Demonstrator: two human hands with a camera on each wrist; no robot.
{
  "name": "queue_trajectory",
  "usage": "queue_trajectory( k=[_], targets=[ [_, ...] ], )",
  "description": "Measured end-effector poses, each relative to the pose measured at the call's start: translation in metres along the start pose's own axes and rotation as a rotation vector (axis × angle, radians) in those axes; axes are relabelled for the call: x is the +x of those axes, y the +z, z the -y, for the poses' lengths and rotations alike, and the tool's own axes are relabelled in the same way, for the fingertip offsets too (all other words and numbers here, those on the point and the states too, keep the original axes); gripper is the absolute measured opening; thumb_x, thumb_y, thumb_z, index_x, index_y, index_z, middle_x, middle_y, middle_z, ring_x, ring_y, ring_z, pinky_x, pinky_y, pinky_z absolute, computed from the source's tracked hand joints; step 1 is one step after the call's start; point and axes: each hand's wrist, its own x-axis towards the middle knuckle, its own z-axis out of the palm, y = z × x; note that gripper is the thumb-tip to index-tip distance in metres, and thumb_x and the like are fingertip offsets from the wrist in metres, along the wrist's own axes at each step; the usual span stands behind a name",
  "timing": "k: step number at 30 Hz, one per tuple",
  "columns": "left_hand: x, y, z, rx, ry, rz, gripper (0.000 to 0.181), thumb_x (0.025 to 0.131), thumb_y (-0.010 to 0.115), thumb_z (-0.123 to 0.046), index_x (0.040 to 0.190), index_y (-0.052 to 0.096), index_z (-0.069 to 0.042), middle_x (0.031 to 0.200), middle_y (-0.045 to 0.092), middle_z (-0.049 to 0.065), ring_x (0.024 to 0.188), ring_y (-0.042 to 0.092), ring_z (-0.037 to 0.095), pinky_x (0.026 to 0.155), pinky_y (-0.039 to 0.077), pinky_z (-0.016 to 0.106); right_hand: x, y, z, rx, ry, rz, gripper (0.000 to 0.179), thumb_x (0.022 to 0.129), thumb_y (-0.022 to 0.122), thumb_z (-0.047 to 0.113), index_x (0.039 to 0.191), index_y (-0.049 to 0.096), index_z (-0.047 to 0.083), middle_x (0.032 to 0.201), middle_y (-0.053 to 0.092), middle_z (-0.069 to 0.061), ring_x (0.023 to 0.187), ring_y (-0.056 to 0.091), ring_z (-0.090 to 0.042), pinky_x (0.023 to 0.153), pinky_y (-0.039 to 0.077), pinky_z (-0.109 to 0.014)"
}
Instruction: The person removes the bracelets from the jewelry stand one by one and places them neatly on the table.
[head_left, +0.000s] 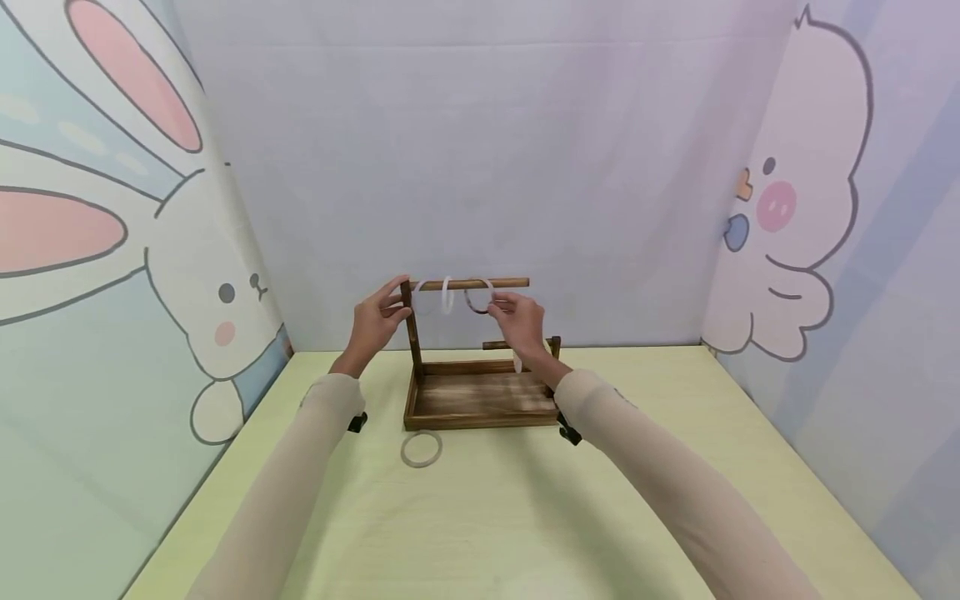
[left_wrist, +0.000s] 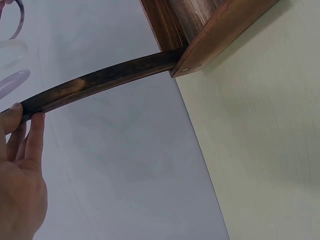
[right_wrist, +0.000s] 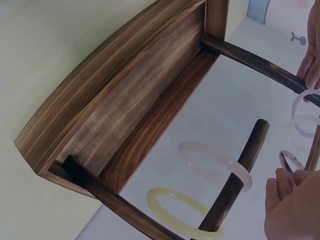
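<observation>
My left hand [head_left: 375, 321] grips the top of the tall dark post [left_wrist: 100, 80] of a wooden bangle stand [head_left: 480, 422], thumb on one side and fingers on the other. With its fingertips my right hand [head_left: 521, 325] pinches a dark-mottled bangle [right_wrist: 286, 161], which encircles the stand's upper bar [head_left: 512, 282]. Left of it on that bar hang a white bangle [head_left: 447, 297] and, nearest the post, a lavender bangle [left_wrist: 15, 82]. Below, the shorter bar [right_wrist: 255, 142] carries a pale translucent bangle [right_wrist: 240, 172] and a yellow bangle [right_wrist: 172, 192], partly behind my right hand in the head view.
A loose pale bangle [head_left: 422, 465] lies flat on the light yellow-green table [head_left: 480, 517], in front of the stand's left corner. Behind the stand hangs a plain cloth backdrop [head_left: 480, 167], with cartoon-printed side walls [head_left: 225, 208] to left and right.
</observation>
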Motion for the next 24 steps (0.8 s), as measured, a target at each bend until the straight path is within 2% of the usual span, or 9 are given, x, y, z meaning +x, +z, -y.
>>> queue_trajectory(
  k=[7,17,24],
  targets=[
    [0.001,0.001,0.002,-0.007,-0.002,-0.001,0.064,0.094,0.073,0.004,0.15,0.058,-0.024,0.139,0.064,0.02,0.115,0.07,0.037,0.094,0.061,0.04,0.001,-0.008,-0.002,0.011,0.03,-0.001,0.029,0.1,0.073,0.018,0.126,0.075,0.004,0.116,0.077,-0.013,0.108,0.074,-0.021,0.091,0.064,-0.036],
    [0.002,0.002,0.0,-0.005,0.027,-0.008,0.065,0.093,0.073,0.007,0.15,0.059,-0.019,0.137,0.064,0.023,0.115,0.07,0.04,0.094,0.061,0.042,0.003,-0.022,-0.006,-0.012,0.022,-0.024,0.028,0.1,0.073,0.015,0.125,0.075,0.002,0.113,0.077,-0.016,0.106,0.075,-0.025,0.09,0.064,-0.041],
    [0.001,0.002,0.002,0.009,0.031,-0.009,0.065,0.093,0.073,0.008,0.15,0.058,-0.018,0.136,0.065,0.024,0.113,0.07,0.04,0.093,0.062,0.043,0.005,-0.03,-0.01,-0.022,0.027,-0.033,0.028,0.1,0.072,0.013,0.125,0.074,0.001,0.113,0.076,-0.017,0.106,0.075,-0.026,0.091,0.064,-0.039]
  ],
)
